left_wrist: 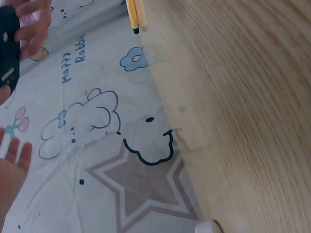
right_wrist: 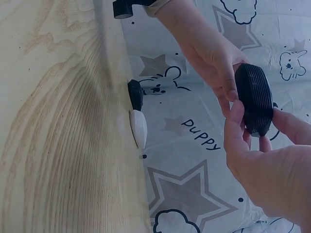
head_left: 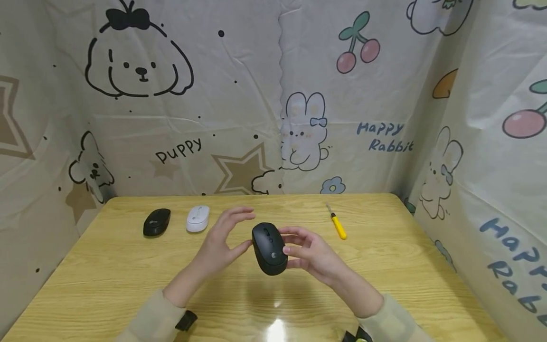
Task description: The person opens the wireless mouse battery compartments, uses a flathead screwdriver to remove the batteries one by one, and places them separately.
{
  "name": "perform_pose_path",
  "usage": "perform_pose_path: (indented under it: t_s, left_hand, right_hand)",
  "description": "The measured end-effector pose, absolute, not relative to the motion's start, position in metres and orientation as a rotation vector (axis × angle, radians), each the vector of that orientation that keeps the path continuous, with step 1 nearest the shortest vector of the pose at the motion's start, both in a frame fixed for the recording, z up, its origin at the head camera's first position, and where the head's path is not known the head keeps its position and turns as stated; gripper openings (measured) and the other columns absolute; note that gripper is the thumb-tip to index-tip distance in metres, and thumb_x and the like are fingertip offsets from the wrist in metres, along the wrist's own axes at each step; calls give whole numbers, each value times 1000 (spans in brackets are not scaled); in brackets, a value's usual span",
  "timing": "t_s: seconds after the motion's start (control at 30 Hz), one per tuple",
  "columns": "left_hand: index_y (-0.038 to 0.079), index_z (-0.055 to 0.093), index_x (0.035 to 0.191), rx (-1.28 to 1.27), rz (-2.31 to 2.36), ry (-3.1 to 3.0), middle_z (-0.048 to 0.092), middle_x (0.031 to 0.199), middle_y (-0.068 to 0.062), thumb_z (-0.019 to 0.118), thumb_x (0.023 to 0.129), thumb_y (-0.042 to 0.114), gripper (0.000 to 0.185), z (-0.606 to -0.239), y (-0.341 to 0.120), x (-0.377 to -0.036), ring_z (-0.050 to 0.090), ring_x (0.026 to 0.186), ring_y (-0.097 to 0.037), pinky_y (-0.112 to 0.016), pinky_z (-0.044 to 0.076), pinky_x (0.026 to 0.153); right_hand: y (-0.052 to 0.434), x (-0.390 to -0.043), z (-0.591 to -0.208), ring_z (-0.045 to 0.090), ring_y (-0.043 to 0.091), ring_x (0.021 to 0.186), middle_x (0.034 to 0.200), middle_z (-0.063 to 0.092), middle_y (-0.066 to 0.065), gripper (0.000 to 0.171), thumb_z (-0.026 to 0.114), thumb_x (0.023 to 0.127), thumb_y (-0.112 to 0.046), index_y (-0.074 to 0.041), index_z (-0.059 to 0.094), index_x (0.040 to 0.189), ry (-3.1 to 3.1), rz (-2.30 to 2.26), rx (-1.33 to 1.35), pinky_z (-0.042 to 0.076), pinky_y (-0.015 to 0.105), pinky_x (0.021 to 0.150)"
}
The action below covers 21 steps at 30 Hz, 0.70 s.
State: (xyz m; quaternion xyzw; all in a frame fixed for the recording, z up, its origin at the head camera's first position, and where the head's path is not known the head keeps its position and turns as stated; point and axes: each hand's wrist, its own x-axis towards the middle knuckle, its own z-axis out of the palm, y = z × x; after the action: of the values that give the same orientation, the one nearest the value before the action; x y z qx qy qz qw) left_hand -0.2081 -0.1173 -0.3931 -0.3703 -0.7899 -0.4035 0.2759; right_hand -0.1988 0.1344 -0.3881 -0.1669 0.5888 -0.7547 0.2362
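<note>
A black computer mouse [head_left: 268, 248] is held up over the table, its buttons and scroll wheel facing the head camera. My right hand [head_left: 317, 256] grips it along its right side, thumb on the near edge and fingers behind. On the other side is my left hand [head_left: 217, 243], its fingers spread and fairly straight, with the thumb tip right at the mouse's left edge. From the right wrist, the ribbed side of the mouse [right_wrist: 256, 99] shows between both hands. In the left wrist view the mouse [left_wrist: 8, 46] is cut off by the frame's edge.
Farther back on the left of the wooden table [head_left: 107, 285] lie another black mouse [head_left: 156, 222] and a white mouse [head_left: 198, 218]. A yellow-handled screwdriver [head_left: 338, 226] lies at the back right. Printed cloth [head_left: 239, 104] hangs behind the table and along both sides.
</note>
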Motion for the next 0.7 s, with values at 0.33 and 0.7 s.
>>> perform_pose_path:
  t_s: [0.33,0.7]
  left_hand:
    - [12,64,104,-1233,-1145,-2005,59,118,-10,75,71,-11,42,-396,-116,-213,54,114,-25,-25,44,101]
    - [10,65,99,-1242,-1124,-1936,60,112,-9,77,68,-10,39,-403,-115,-213,57,108,-23,-21,47,95]
  right_hand:
    - [136,-199,-386,61,24,101,122,52,14,45,62,88,-5,1,47,130,1612,-1996,-459,56,43,82]
    - [138,-197,-382,60,22,104,122,54,11,42,63,89,-10,6,50,126,1811,-1983,-471,56,38,83]
